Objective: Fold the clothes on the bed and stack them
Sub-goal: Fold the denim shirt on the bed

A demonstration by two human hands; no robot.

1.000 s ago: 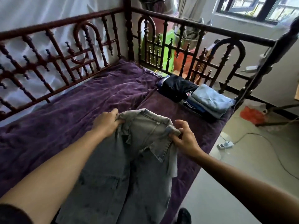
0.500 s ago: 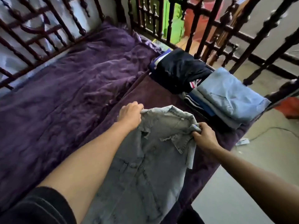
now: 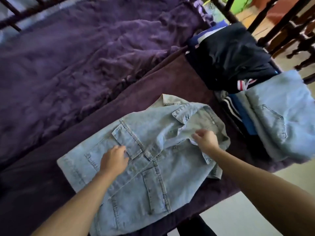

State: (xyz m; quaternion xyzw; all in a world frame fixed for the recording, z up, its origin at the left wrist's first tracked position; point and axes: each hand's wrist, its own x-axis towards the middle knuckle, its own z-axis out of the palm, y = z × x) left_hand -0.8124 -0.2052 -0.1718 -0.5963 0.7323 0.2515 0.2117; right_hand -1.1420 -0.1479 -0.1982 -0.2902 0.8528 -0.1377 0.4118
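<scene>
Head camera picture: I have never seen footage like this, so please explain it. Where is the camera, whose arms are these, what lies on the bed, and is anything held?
There is no machine here. A person wears a camera on the head, so you look down along their own two arms. The left hand rests flat on a denim jacket, which is spread front side up on the purple bed cover. The right hand pinches the jacket's cloth near the collar. Beyond it, near the wooden bed rail, lie clothes already folded: a dark garment and light blue jeans.
</scene>
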